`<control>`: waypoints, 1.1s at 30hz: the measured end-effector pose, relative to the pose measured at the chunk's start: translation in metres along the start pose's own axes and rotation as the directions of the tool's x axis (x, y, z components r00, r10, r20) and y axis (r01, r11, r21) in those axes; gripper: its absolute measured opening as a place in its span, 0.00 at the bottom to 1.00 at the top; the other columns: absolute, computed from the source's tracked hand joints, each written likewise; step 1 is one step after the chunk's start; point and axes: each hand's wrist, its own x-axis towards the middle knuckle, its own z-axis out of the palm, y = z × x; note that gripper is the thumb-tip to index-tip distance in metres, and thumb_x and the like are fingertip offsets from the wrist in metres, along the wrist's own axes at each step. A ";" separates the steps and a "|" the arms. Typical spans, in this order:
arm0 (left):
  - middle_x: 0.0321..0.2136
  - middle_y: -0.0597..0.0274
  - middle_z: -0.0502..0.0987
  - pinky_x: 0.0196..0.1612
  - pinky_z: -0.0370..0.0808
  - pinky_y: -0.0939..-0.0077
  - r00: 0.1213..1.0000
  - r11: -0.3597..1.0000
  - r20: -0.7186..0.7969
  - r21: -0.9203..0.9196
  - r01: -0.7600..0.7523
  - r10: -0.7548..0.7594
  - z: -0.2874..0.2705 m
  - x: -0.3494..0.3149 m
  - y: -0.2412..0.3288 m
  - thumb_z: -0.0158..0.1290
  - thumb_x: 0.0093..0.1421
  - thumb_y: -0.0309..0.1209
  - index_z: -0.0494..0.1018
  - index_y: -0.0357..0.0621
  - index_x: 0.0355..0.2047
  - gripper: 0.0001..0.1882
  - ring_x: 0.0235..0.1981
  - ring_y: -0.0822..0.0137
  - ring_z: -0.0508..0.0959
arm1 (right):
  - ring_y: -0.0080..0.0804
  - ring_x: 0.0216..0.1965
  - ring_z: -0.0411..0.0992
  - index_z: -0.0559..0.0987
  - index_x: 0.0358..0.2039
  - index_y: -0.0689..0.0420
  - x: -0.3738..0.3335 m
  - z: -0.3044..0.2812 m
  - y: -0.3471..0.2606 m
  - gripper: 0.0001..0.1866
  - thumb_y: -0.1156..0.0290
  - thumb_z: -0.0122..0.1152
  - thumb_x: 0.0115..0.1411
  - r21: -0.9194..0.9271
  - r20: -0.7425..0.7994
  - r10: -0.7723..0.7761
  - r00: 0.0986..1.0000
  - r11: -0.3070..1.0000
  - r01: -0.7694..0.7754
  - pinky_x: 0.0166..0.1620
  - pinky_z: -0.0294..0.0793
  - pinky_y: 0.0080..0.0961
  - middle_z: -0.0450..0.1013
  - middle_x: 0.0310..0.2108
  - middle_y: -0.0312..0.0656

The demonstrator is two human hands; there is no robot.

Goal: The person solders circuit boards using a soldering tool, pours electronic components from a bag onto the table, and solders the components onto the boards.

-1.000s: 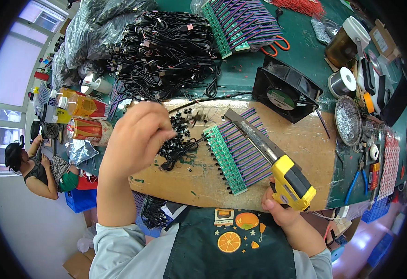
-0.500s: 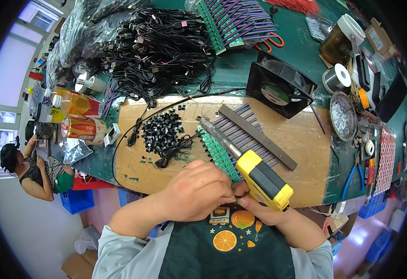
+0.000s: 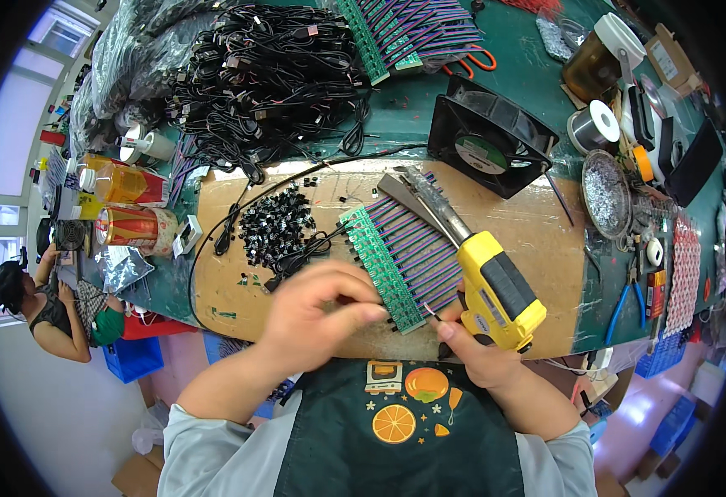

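My right hand [image 3: 483, 352] is wrapped round a yellow and black soldering gun [image 3: 500, 290], its metal barrel pointing away from me over the ribbon wires. A thin pale-tipped piece, too small to name, sticks out between that hand's thumb and finger. Left of it, my left hand [image 3: 309, 311] hovers slightly blurred, thumb and forefinger apart, nothing visible between them. Between the hands lies a green circuit board strip [image 3: 384, 273], with purple and black wires [image 3: 417, 248] running off to the right. Partly behind the gun, a dark flat bar [image 3: 413, 203] rests across the wires.
Small black connectors [image 3: 276, 232] lie heaped on the brown board [image 3: 545, 273]. Behind are black cables [image 3: 272, 74], more wired boards [image 3: 396, 41] and a black fan [image 3: 491, 145]. Right stand a solder spool [image 3: 593, 126], a metal dish [image 3: 607, 195] and blue pliers [image 3: 626, 311]. Another person sits far left.
My hands were together at the strip's near end; they have parted, the left moving left and up. The soldering gun shifted right, uncovering more of the strip. The bar's near end is now hidden.
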 end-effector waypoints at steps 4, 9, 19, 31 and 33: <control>0.37 0.62 0.77 0.38 0.73 0.80 0.986 0.956 0.082 -0.245 0.158 -0.142 0.039 -0.008 -0.004 0.64 0.55 0.26 0.78 0.38 0.35 0.09 0.37 0.73 0.76 | 0.20 0.34 0.72 0.75 0.41 0.61 0.000 0.003 0.004 0.10 0.82 0.61 0.59 0.036 0.105 -0.112 0.988 0.993 0.108 0.35 0.73 0.19 0.74 0.34 0.37; 0.39 0.61 0.76 0.39 0.73 0.79 0.980 0.890 0.072 -0.411 0.198 -0.184 0.049 -0.006 -0.009 0.64 0.56 0.27 0.79 0.38 0.36 0.09 0.38 0.73 0.76 | 0.23 0.36 0.74 0.73 0.44 0.64 0.000 0.003 0.011 0.15 0.85 0.62 0.57 0.061 0.119 -0.216 0.969 0.976 0.210 0.38 0.75 0.20 0.75 0.36 0.41; 0.37 0.61 0.76 0.42 0.73 0.77 0.957 0.928 -0.255 -0.303 -0.218 0.141 0.039 0.002 -0.015 0.62 0.55 0.23 0.77 0.40 0.38 0.10 0.38 0.72 0.75 | 0.23 0.33 0.73 0.76 0.40 0.62 -0.005 0.011 0.008 0.10 0.81 0.64 0.57 -0.044 0.041 -0.160 0.986 0.986 0.162 0.36 0.73 0.23 0.75 0.32 0.39; 0.43 0.57 0.74 0.48 0.71 0.73 0.998 0.924 0.060 -0.381 0.008 0.016 0.050 -0.013 -0.012 0.59 0.59 0.23 0.74 0.38 0.40 0.09 0.46 0.66 0.74 | 0.26 0.35 0.74 0.77 0.41 0.62 -0.002 0.008 0.010 0.12 0.82 0.65 0.56 -0.016 0.106 -0.221 0.970 0.975 0.224 0.39 0.75 0.24 0.76 0.34 0.40; 0.42 0.56 0.74 0.49 0.71 0.73 0.993 0.931 0.118 -0.362 0.050 -0.008 0.049 -0.013 -0.007 0.57 0.61 0.23 0.74 0.38 0.40 0.08 0.46 0.66 0.74 | 0.26 0.37 0.74 0.76 0.43 0.62 -0.003 0.009 0.007 0.13 0.82 0.64 0.57 0.054 0.129 -0.159 0.979 0.987 0.153 0.41 0.74 0.25 0.76 0.36 0.41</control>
